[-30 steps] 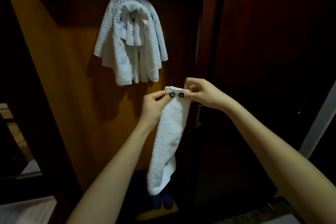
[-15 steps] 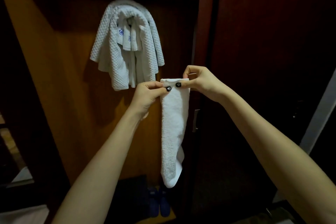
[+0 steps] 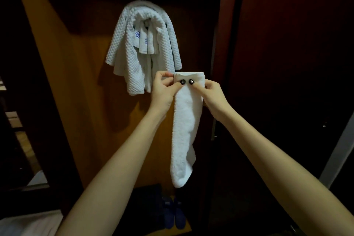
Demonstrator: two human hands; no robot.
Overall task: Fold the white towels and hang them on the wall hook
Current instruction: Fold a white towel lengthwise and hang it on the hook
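You are pinching the top edge of the folded white towel (image 3: 185, 130) with both hands, left hand (image 3: 162, 90) beside right hand (image 3: 212, 94), just below-right of the hung towels (image 3: 132, 59) on the wall panel (image 3: 76, 82), probably readying to drape it over their hidden hook.

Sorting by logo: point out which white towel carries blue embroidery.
The small towel hanging innermost, inside the waffle-weave towel; the plush towel pinched by left hand and right hand is plain.

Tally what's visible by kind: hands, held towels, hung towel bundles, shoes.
Hands: 2, left hand, right hand
Held towel: 1
Hung towel bundle: 1, layers uncountable
Blue shoes: 2
Total: 6
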